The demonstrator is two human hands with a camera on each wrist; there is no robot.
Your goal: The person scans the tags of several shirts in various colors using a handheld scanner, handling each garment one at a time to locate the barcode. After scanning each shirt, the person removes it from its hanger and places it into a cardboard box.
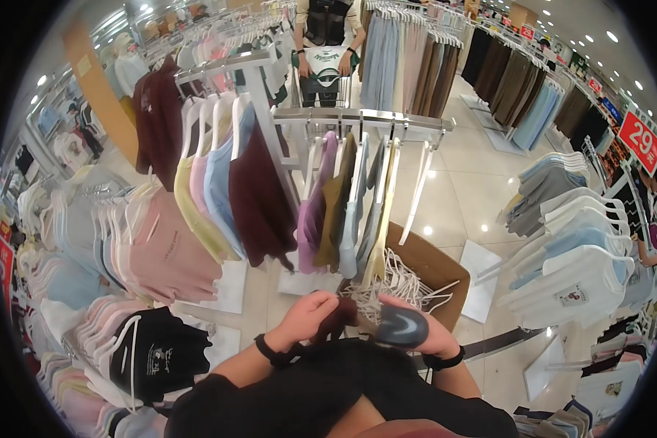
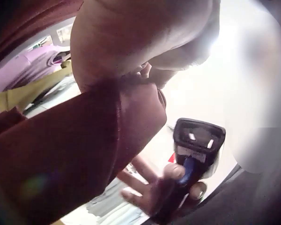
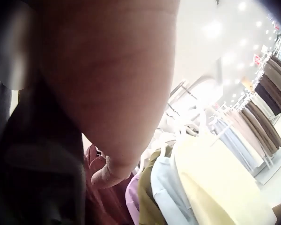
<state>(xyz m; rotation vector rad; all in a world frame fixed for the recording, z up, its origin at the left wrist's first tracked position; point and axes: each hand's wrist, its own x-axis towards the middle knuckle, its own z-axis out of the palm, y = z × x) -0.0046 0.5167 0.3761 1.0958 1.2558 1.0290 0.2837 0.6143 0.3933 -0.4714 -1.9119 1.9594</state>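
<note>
My left hand (image 1: pixel 308 318) grips a bunched dark red garment (image 1: pixel 337 321) in front of my body; in the left wrist view the maroon cloth (image 2: pixel 79 140) hangs down from its curled fingers. Just to the right, my right hand (image 1: pixel 432 334) holds a dark handheld scanner (image 1: pixel 401 326). The left wrist view shows the scanner's window (image 2: pixel 199 136) facing the camera, with fingers of the right hand (image 2: pixel 154 190) around its handle, some of them spread. The scanner and the garment are apart.
Shirts (image 1: pixel 349 212) hang on a metal rack (image 1: pixel 365 117) just ahead. Below them stands a cardboard box (image 1: pixel 451 281) of white hangers (image 1: pixel 401 288). More shirts hang left (image 1: pixel 169 255) and right (image 1: pixel 573 281). Beyond the rack, a person (image 1: pixel 331 36) stands at a cart.
</note>
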